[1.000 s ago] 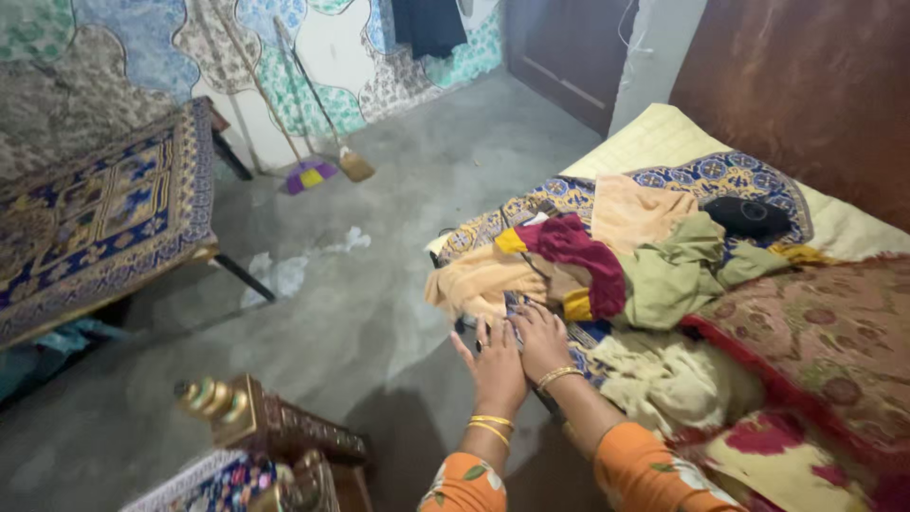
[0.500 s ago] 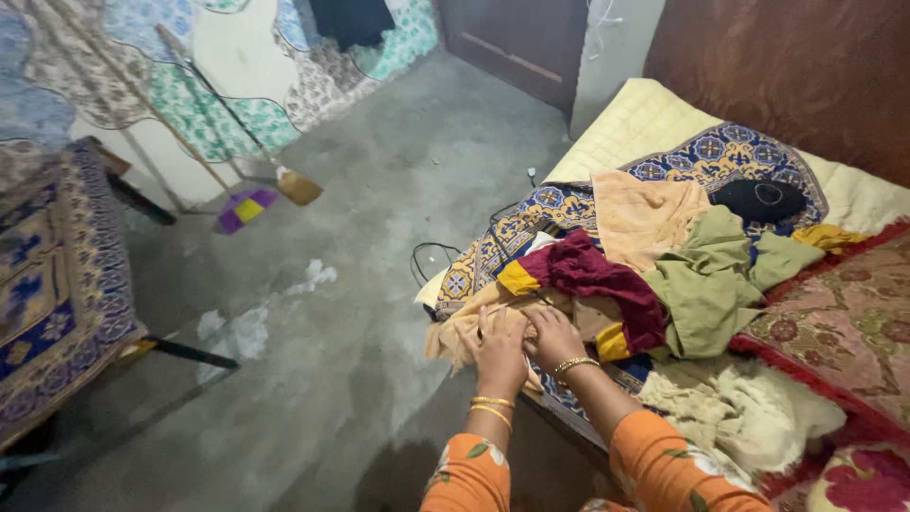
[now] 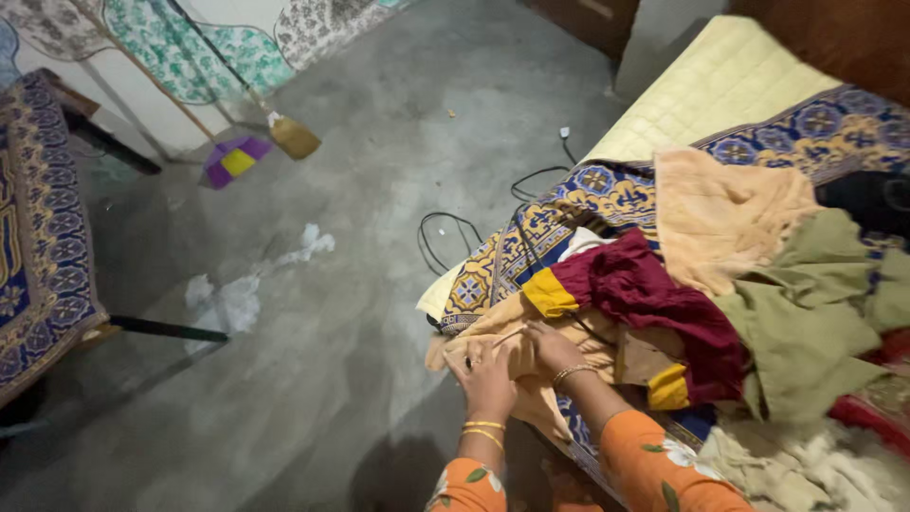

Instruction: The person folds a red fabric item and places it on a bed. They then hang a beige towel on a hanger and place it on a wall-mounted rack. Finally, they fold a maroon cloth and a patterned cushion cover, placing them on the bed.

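Observation:
My left hand (image 3: 485,375) and my right hand (image 3: 553,349) rest side by side on a peach-yellow cloth (image 3: 507,356) at the near corner of the bed, fingers curled into its folds. Both wrists carry gold bangles and orange floral sleeves. Just beyond lies a maroon garment with yellow trim (image 3: 633,294), then a pale orange cloth (image 3: 725,216) and an olive green garment (image 3: 810,318). All sit on a blue and yellow patterned bedsheet (image 3: 597,190).
A black cable (image 3: 445,232) loops on the grey concrete floor beside the bed. Two brooms (image 3: 261,142) lean on the patterned wall. White scraps (image 3: 227,299) lie on the floor. A cot with a blue patterned cover (image 3: 43,237) stands at left.
The view has tilted down and shifted right. My hands have slid forward from the bed's edge onto the peach-yellow cloth and closed on its folds.

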